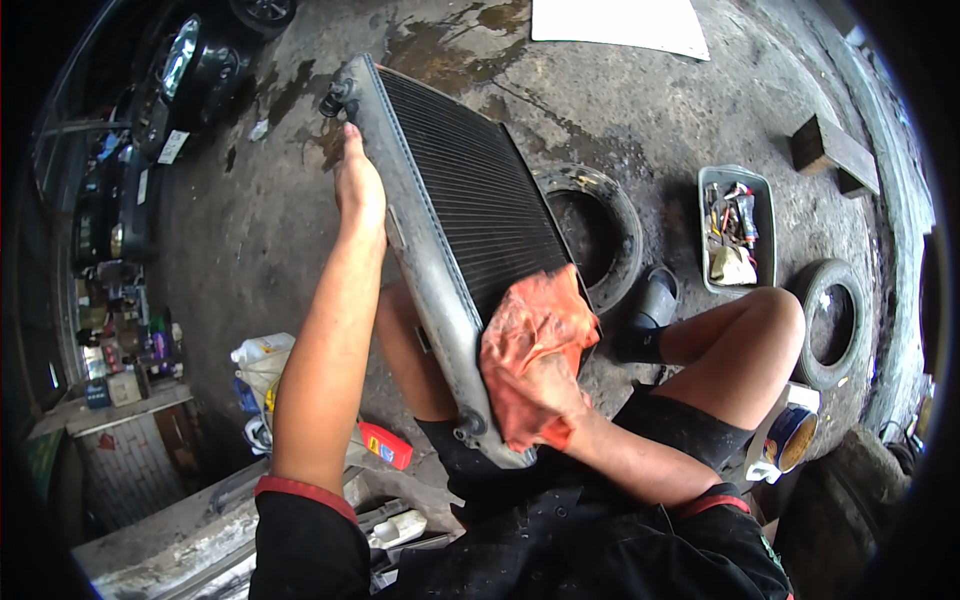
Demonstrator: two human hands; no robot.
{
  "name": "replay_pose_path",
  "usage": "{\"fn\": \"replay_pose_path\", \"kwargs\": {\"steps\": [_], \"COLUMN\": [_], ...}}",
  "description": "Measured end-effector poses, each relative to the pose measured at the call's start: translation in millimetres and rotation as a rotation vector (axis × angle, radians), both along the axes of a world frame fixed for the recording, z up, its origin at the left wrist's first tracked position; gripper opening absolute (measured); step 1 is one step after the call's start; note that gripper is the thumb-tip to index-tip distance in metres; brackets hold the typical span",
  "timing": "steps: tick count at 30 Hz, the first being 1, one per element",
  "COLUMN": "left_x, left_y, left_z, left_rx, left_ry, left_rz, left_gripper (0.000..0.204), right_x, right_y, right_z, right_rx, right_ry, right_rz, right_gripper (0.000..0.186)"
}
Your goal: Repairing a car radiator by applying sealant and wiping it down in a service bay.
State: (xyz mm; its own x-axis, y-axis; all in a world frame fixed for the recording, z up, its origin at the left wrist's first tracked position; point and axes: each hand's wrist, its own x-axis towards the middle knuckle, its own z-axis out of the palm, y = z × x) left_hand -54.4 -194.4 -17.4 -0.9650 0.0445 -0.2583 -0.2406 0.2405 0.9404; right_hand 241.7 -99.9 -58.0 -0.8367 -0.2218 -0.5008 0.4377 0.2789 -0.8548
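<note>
A long grey car radiator [455, 200] with a dark finned core leans tilted from my lap toward the far floor. My left hand [358, 185] rests flat against its grey side tank near the upper end, steadying it. An orange rag [530, 335] lies bunched over the lower part of the core. My right hand [545, 395] is mostly wrapped in that rag and presses it onto the radiator. My bare knees and dark shorts show below the radiator.
Wet stained concrete floor. One tyre [600, 225] lies behind the radiator, another [835, 325] at right. A grey tray of tools [737, 232], a wooden block [833, 150], an open tin [790, 438], white and red bottles [385, 445] at left, a dark car [190, 60].
</note>
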Motion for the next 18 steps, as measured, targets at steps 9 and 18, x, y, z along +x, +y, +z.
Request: {"fn": "replay_pose_path", "kwargs": {"steps": [9,18], "left_x": [19,29], "left_y": [-25,16], "left_z": [-24,8], "left_rx": [-0.292,-0.326], "left_ry": [0.352,0.295], "left_rz": [0.131,-0.012], "left_gripper": [0.059,0.046], "right_x": [-159,-414], "right_y": [-13,60], "right_z": [-7,27], "right_rx": [0.054,0.382], "right_ry": [0.924,0.560], "right_rz": [-0.549,-0.331], "right_gripper": [0.039,0.036]}}
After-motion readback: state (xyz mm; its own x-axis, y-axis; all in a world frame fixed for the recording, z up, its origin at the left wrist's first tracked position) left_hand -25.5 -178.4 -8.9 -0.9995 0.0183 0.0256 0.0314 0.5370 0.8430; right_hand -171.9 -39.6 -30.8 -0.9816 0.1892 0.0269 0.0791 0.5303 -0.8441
